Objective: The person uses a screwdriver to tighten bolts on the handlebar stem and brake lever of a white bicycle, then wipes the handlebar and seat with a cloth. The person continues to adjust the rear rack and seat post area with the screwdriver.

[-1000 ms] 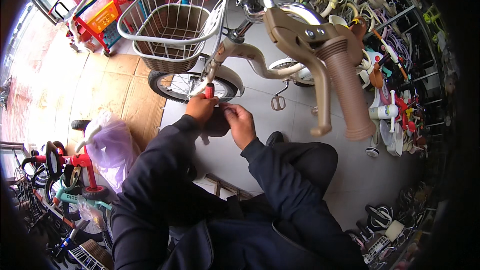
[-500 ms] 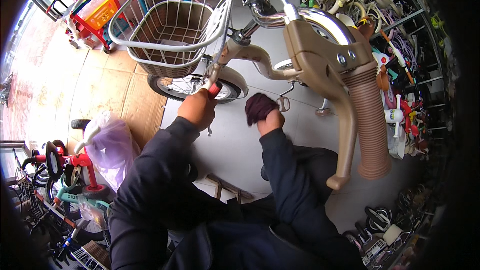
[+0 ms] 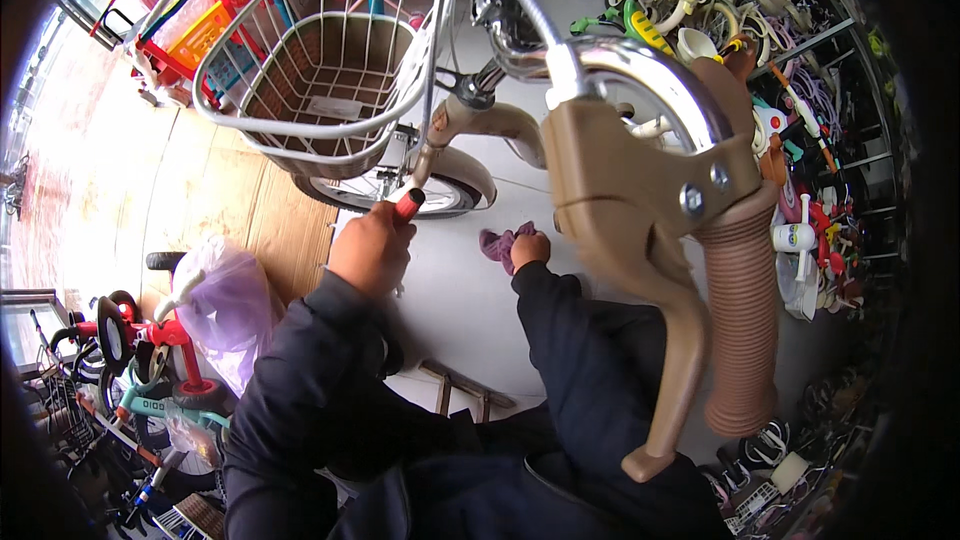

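Here, in the head view, a small beige bicycle point(image 3: 480, 130) stands on the pale grey floor point(image 3: 450, 310) directly before the person. Its frame is a creamy tan, its front wheel point(image 3: 400, 192) has a white-walled tyre under a beige mudguard, and a white wire basket point(image 3: 320, 60) with a brown woven liner hangs ahead of the handlebar. Very near the lens and much enlarged, the bicycle's right handlebar end fills the picture's right side: a ribbed brown rubber grip point(image 3: 742, 320), a tan plastic brake lever point(image 3: 650, 270) curving down beside it, and a chromed bar point(image 3: 600, 60) arching above.

The left hand point(image 3: 372, 248) is closed in a fist around a red-handled tool point(image 3: 408, 205), whose red end sticks out above the knuckles just beside the front wheel; what kind of tool it is cannot be told, since the rest is hidden in the hand. The right hand point(image 3: 528, 248) is curled shut on a crumpled purple rag point(image 3: 500, 242), bunched at the fingertips low near the floor, just below the bicycle's frame. Both forearms wear dark sleeves.

To the left, flattened cardboard point(image 3: 220, 210) lies on the floor, with a pale purple plastic bag point(image 3: 235, 300) and a red children's tricycle point(image 3: 130, 330) near it. Many small bicycles point(image 3: 800, 190) crowd the right edge.
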The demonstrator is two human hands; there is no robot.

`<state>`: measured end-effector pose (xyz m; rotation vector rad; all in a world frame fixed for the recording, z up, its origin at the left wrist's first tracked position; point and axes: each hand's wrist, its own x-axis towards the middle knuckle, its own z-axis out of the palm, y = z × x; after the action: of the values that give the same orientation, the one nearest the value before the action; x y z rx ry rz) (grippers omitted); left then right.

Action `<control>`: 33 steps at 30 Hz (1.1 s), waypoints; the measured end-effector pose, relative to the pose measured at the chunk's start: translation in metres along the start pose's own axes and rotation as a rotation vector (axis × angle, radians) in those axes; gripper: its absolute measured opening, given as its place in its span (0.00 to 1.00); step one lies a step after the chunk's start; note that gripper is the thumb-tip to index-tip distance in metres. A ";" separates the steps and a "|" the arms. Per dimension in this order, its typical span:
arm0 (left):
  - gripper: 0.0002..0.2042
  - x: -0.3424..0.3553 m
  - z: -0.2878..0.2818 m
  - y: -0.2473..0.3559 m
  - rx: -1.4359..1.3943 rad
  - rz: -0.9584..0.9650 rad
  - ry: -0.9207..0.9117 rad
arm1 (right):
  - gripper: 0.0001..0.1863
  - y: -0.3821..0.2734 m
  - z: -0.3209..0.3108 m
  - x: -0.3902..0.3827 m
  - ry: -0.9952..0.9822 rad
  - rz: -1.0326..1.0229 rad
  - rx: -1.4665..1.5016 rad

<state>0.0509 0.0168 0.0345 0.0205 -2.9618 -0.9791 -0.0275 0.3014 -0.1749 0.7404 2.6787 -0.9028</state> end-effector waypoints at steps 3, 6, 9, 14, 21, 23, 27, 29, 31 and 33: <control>0.13 0.002 -0.003 -0.008 0.049 -0.024 0.014 | 0.15 -0.012 -0.018 0.000 -0.028 0.146 0.638; 0.13 0.005 -0.014 -0.012 0.129 -0.082 -0.084 | 0.13 -0.079 -0.032 -0.017 0.059 -0.339 0.870; 0.13 0.008 -0.031 -0.013 -0.050 -0.336 -0.134 | 0.15 -0.135 -0.038 -0.048 0.024 -0.791 0.627; 0.15 0.010 -0.073 -0.021 -0.213 -0.528 -0.241 | 0.16 -0.158 -0.060 -0.067 0.150 -0.724 0.254; 0.13 0.009 -0.079 -0.015 -0.291 -0.529 -0.312 | 0.16 -0.176 -0.046 -0.092 0.168 -1.108 0.312; 0.14 0.007 -0.079 -0.017 -0.168 -0.442 -0.231 | 0.16 -0.172 -0.044 -0.092 0.198 -0.969 0.293; 0.15 0.002 -0.083 -0.031 -0.115 -0.450 -0.140 | 0.12 -0.142 -0.067 -0.078 -0.329 -0.096 0.475; 0.15 0.005 -0.086 -0.041 -0.115 -0.467 -0.082 | 0.12 -0.132 -0.076 -0.084 -0.151 -0.348 0.336; 0.13 0.006 -0.096 -0.053 -0.110 -0.449 -0.002 | 0.13 -0.135 -0.075 -0.108 -0.036 -0.638 0.329; 0.12 0.006 -0.111 -0.063 -0.215 -0.523 0.088 | 0.17 -0.151 -0.073 -0.137 0.099 -1.046 0.345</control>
<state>0.0477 -0.0999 0.0861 0.8433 -2.8011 -1.2944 0.0056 0.1891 0.0074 -0.7133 2.9644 -1.5707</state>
